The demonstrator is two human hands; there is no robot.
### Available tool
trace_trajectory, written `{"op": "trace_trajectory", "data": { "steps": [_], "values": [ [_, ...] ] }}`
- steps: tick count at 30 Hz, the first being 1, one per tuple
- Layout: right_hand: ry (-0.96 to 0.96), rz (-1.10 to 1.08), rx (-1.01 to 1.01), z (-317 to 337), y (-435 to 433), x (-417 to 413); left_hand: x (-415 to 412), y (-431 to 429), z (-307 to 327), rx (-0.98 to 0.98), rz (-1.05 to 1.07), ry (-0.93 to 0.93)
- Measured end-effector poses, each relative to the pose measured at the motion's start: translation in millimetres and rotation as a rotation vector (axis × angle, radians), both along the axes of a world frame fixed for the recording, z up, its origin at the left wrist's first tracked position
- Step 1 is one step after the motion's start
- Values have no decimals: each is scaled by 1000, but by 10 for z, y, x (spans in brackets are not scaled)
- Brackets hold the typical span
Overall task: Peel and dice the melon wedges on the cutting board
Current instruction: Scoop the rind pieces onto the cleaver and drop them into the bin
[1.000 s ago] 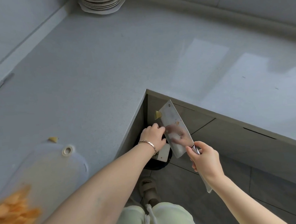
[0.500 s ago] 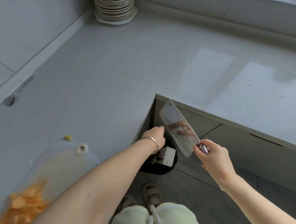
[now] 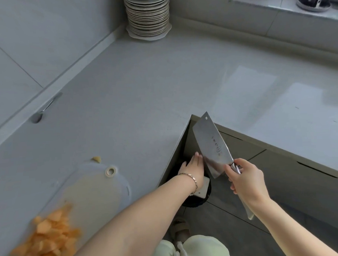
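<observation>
Beneath the counter (image 3: pixel 144 94) corner, a bin (image 3: pixel 195 203) is half hidden by the left hand (image 3: pixel 192 170), held flat against the cleaver (image 3: pixel 211 147) gripped by the right hand (image 3: pixel 246 180); blurred diced melon (image 3: pixel 47 243) is heaped well left on the cutting board (image 3: pixel 95 189).

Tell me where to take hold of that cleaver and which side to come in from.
Grip the cleaver by its metal handle, as the right hand does, coming from the near side, below the blade. The blade slants up and away; its left edge, which the left hand touches, is probably the sharp one, since the handle continues the right edge.
</observation>
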State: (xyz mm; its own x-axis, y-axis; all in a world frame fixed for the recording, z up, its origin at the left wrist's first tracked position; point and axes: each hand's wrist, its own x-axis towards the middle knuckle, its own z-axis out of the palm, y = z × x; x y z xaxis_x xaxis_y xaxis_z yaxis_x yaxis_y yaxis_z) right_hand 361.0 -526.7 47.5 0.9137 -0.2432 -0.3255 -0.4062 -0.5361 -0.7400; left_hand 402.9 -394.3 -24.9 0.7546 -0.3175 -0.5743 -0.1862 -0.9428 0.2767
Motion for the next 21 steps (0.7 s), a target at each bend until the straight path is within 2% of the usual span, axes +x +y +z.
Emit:
{"op": "trace_trajectory", "data": {
  "steps": [3,8,13,17,21],
  "values": [
    [-6,4,-52,17,-31,36,14,159,6,3,27,23],
    [28,48,-175,-23,-12,96,197,210,190,-141,266,-299],
    [-11,93,-183,-28,126,134,269,525,400,-214,453,-418],
    [-44,162,-89,-30,418,228,187,1426,313,-47,620,-457],
    [-26,271,-4,-48,788,310,45,2296,189,160,800,-312]
  ]
}}
